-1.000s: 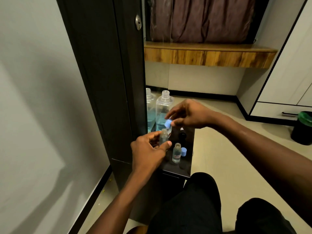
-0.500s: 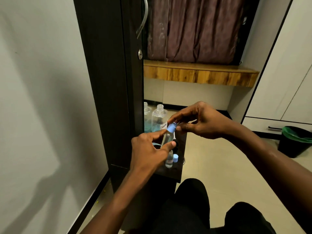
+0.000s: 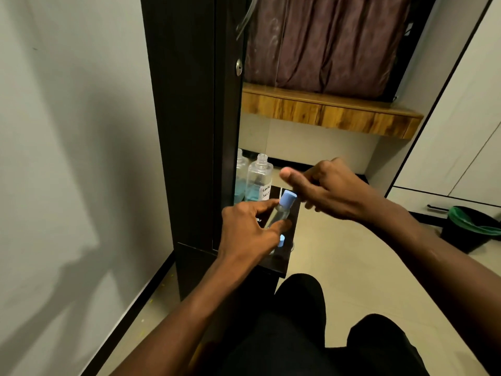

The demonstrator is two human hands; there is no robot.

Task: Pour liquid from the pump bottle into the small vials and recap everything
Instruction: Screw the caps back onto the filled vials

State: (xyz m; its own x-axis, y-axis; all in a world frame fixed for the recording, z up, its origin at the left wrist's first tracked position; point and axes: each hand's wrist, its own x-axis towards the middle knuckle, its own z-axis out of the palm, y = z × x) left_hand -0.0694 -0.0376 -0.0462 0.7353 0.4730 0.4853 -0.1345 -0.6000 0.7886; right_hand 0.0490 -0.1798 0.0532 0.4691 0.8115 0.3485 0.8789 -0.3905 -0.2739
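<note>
My left hand (image 3: pixel 248 234) grips a small clear vial (image 3: pixel 280 213) tilted over the dark shelf (image 3: pixel 282 264); a blue cap (image 3: pixel 287 198) sits on the vial's top. Just right of the cap, my right hand (image 3: pixel 328 189) has its fingers apart, the forefinger touching or nearly touching the cap. The uncapped clear bottle (image 3: pixel 259 180) with blue liquid and a white label stands at the back of the shelf, mirrored on its left. A second blue cap (image 3: pixel 282 241) lies on the shelf below my left fingers. Other vials are hidden by my left hand.
A tall dark cabinet door (image 3: pixel 195 131) with a mirror stands on the left. A wooden ledge (image 3: pixel 325 109) and curtain are behind. A black bin (image 3: pixel 471 229) with a green liner sits at the right on the tiled floor. My dark-trousered knees fill the bottom.
My left hand has kept the vial raised. My right hand has let go of the blue cap, which now sits on the vial, and its fingers have spread apart.
</note>
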